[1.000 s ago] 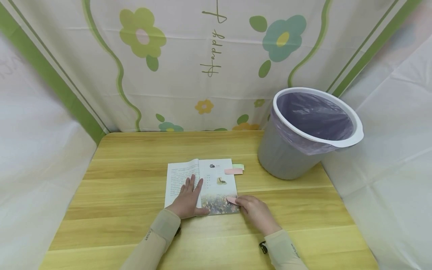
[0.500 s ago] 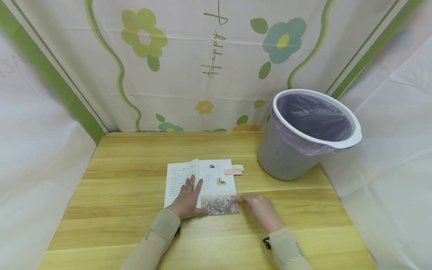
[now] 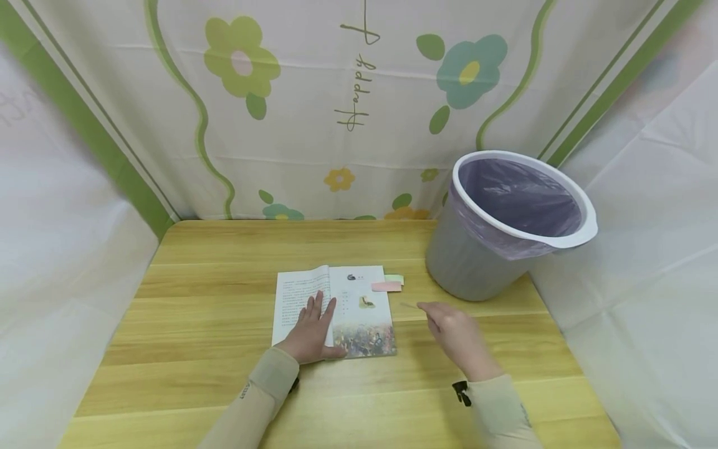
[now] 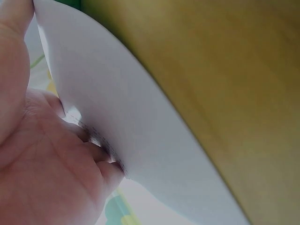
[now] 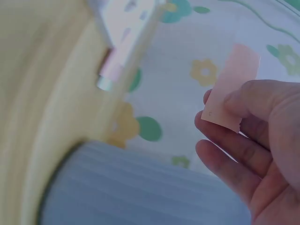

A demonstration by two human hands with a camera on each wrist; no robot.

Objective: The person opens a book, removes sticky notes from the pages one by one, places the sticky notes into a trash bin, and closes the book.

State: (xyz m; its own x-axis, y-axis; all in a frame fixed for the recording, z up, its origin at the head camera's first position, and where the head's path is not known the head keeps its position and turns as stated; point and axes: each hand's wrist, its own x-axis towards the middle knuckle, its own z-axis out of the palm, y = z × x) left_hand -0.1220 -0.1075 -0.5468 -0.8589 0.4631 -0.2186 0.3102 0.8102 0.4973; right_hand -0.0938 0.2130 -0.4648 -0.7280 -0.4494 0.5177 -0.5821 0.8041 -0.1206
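Beside the book (image 3: 360,319) on the surface (image 3: 168,355), the right hand (image 3: 457,337) now holds a pink strip (image 5: 240,63) clear of the pages; a second ago it lay over the lower right corner. Thumb and fingers pinch it. The left hand (image 3: 307,337) stays on the book, fingers spread. The strip seems fully free, apparently leaving a pink tab (image 3: 387,287) and a green tab (image 3: 397,279) at the page's edge.
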